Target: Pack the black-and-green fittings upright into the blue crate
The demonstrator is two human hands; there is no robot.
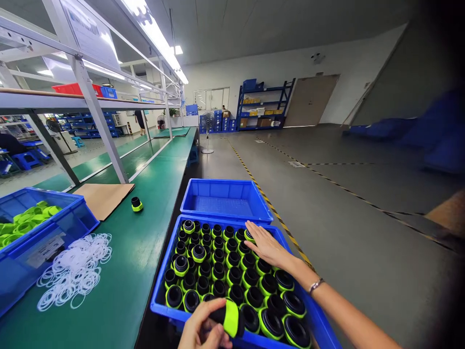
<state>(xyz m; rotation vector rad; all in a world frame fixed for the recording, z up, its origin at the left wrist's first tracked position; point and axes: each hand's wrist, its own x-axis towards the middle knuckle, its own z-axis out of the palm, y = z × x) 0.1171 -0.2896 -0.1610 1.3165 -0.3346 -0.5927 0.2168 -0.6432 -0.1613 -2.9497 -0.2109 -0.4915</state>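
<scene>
My left hand point(203, 327) is closed around a black tubular fitting with a lime-green ring point(231, 318), held tilted over the near edge of a blue bin point(165, 286). Rows of similar black fittings with green rings point(218, 271) fill this bin, mostly standing upright with their round openings up. A few sit higher, on top of the others. My right hand point(267, 246) lies stretched out flat over the bin's far right part, fingers extended. Its fingertips partly cover a raised fitting point(249, 235); whether they touch it, I cannot tell.
On the green bench point(145, 242) at left are a pile of thin white rings point(78, 266), a single fitting point(136, 204), a cardboard sheet point(105, 196) and a blue bin of green rings point(82, 218). Another blue bin point(225, 203) stands beyond the filled one.
</scene>
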